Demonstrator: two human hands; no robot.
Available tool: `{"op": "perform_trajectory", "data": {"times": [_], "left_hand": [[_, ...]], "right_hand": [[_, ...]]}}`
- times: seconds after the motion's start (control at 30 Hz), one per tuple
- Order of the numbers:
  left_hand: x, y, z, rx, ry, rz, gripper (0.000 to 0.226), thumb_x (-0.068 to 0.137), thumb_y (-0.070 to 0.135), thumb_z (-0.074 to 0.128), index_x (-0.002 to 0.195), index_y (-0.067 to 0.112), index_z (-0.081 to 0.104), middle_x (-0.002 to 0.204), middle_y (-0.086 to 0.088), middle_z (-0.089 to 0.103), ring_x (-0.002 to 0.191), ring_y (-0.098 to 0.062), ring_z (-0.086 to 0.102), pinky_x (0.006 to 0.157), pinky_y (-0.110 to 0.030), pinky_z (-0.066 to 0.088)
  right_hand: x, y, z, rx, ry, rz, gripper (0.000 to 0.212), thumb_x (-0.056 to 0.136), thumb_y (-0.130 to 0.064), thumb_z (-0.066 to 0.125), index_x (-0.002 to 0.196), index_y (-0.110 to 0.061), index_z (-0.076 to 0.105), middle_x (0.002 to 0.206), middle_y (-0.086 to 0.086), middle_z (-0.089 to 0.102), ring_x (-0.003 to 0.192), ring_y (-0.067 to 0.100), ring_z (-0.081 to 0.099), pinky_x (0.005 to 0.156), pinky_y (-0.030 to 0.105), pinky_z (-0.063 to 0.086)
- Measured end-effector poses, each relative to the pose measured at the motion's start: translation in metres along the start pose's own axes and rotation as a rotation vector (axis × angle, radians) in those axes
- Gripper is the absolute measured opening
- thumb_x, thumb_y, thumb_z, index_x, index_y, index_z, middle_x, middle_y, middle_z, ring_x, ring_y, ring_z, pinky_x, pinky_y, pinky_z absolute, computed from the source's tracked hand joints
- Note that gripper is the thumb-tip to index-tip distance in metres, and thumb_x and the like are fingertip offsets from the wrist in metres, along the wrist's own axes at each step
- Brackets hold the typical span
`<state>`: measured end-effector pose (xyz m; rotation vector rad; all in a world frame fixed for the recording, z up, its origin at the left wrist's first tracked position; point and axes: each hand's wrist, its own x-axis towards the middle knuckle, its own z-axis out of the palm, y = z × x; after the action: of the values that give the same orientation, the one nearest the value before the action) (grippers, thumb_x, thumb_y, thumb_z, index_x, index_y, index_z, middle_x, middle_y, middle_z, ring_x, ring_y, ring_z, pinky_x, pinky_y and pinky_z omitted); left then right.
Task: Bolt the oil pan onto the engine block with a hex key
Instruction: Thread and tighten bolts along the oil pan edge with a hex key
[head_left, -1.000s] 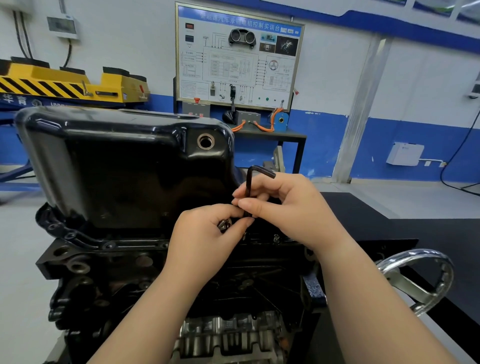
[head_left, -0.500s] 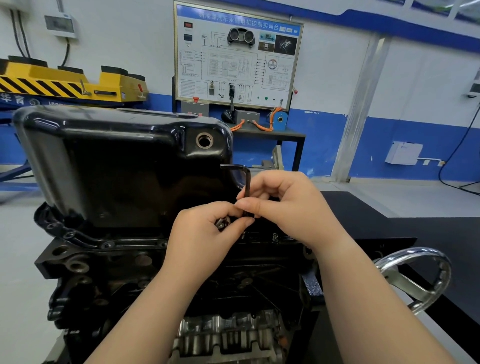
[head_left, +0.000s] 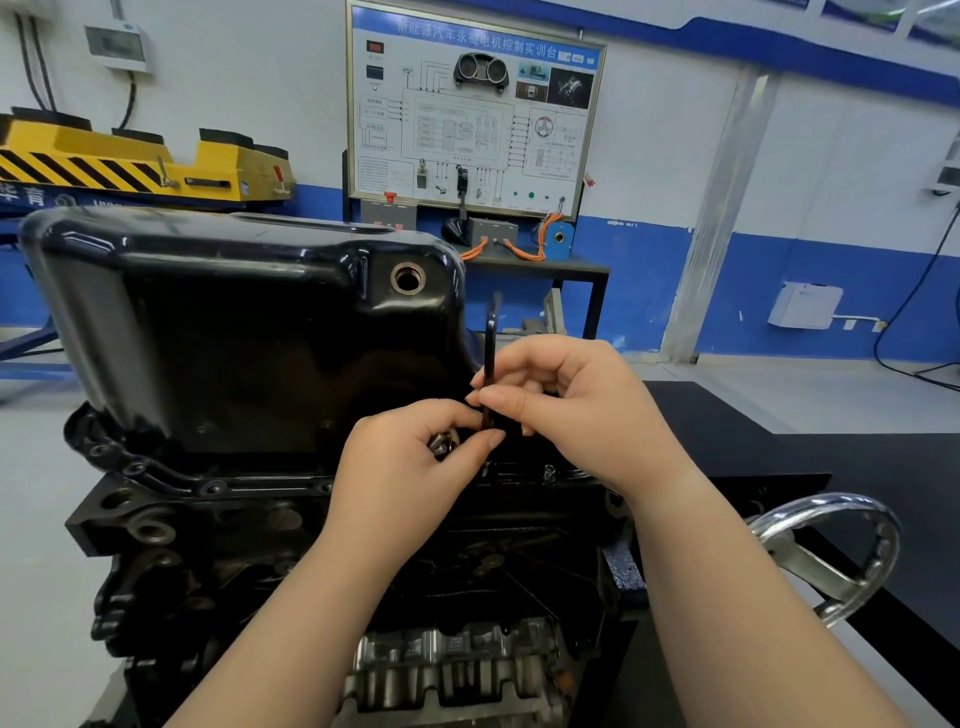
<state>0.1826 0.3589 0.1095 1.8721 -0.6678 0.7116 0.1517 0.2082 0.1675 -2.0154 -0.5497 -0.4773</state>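
While right hand (head_left: 566, 410) pinches upright black steel hex key (head_left: 490, 358), left hand (head_left: 410, 467) clutches small silver bolts (head_left: 441, 446) | risk: loosened grip may spill bolts.

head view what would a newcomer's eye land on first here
The glossy black oil pan fills the left centre, sitting on the engine block. At its right edge, the right hand pinches an upright hex key while the left hand holds small bolts just below. Behind, a white diagram board stands at the wall.
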Motion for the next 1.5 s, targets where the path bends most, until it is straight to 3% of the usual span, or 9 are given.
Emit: {"op": "perform_trajectory", "data": {"times": [0.2,0.4,0.57,0.7,0.8,1.0,1.17,1.33,1.5], "left_hand": [[0.0000,0.0010,-0.0014,0.006,-0.017,0.027,0.011,0.076,0.030,0.072,0.070,0.037,0.067,0.063,0.015,0.063,0.065,-0.006,0.059,0.057,-0.019,0.045],[0.0001,0.0017,-0.0015,0.018,-0.018,0.028,0.008,0.077,0.023,0.074,0.075,0.030,0.072,0.070,0.024,0.063,0.067,0.001,0.059,0.058,-0.012,0.043],[0.0005,0.0021,-0.0012,0.022,-0.019,0.012,0.004,0.075,0.029,0.073,0.078,0.028,0.073,0.061,0.020,0.061,0.066,-0.001,0.058,0.057,-0.012,0.042],[0.0008,0.0014,-0.0014,0.020,-0.036,0.009,0.012,0.073,0.038,0.067,0.078,0.029,0.073,0.064,0.015,0.064,0.065,-0.006,0.060,0.058,-0.022,0.046],[0.0005,0.0008,-0.0012,0.007,-0.034,0.012,0.002,0.076,0.031,0.071,0.074,0.030,0.071,0.060,0.013,0.062,0.064,-0.006,0.058,0.056,-0.021,0.045],[0.0001,0.0004,-0.0017,0.006,-0.027,0.019,0.021,0.077,0.022,0.073,0.070,0.040,0.065,0.073,0.024,0.062,0.066,-0.001,0.058,0.058,-0.014,0.044],[0.0002,-0.0011,-0.0017,0.005,-0.035,0.014,0.011,0.077,0.021,0.074,0.077,0.032,0.071,0.074,0.024,0.062,0.066,0.000,0.057,0.058,-0.013,0.043],[0.0006,0.0007,-0.0022,0.007,-0.049,0.003,0.011,0.073,0.036,0.070,0.083,0.033,0.072,0.066,0.022,0.063,0.071,0.000,0.060,0.060,-0.013,0.044],[0.0003,0.0011,-0.0019,-0.005,-0.047,0.000,0.003,0.076,0.029,0.072,0.078,0.032,0.072,0.065,0.017,0.065,0.068,-0.003,0.061,0.059,-0.021,0.046]], "right_hand": [[0.0000,0.0020,0.0012,-0.020,0.005,-0.019,0.013,0.082,-0.011,0.071,0.089,-0.022,0.070,0.078,0.016,0.069,0.060,0.027,0.052,0.067,0.031,0.053],[-0.0007,0.0001,0.0001,0.024,-0.021,-0.019,0.021,0.085,-0.006,0.065,0.095,-0.023,0.071,0.084,-0.006,0.074,0.068,0.043,0.052,0.069,0.038,0.053],[0.0014,0.0019,0.0008,-0.004,0.013,-0.021,0.014,0.081,-0.007,0.070,0.086,-0.020,0.070,0.076,0.003,0.071,0.060,0.035,0.051,0.065,0.040,0.051],[0.0011,0.0018,0.0009,-0.005,0.009,-0.010,0.012,0.079,-0.008,0.073,0.083,-0.019,0.070,0.072,-0.004,0.066,0.060,0.021,0.050,0.065,0.036,0.051],[0.0009,0.0013,0.0002,-0.012,-0.005,-0.022,0.011,0.081,-0.008,0.071,0.087,-0.017,0.070,0.075,-0.004,0.068,0.059,0.025,0.049,0.067,0.039,0.052],[0.0009,0.0002,-0.0011,-0.005,-0.036,-0.022,0.025,0.086,-0.005,0.063,0.097,-0.027,0.069,0.092,-0.007,0.074,0.061,0.035,0.049,0.070,0.041,0.054],[0.0015,0.0014,-0.0005,-0.005,-0.029,-0.018,0.018,0.084,-0.007,0.066,0.092,-0.023,0.070,0.085,0.001,0.074,0.059,0.023,0.051,0.064,0.030,0.054],[0.0017,0.0042,0.0011,-0.048,0.034,-0.006,0.016,0.078,-0.010,0.075,0.080,-0.021,0.064,0.068,-0.006,0.062,0.060,0.014,0.051,0.066,0.031,0.052],[0.0016,0.0033,0.0008,-0.085,0.002,-0.034,0.012,0.079,-0.012,0.074,0.083,-0.020,0.066,0.068,-0.007,0.062,0.057,0.015,0.050,0.067,0.035,0.053]]}}
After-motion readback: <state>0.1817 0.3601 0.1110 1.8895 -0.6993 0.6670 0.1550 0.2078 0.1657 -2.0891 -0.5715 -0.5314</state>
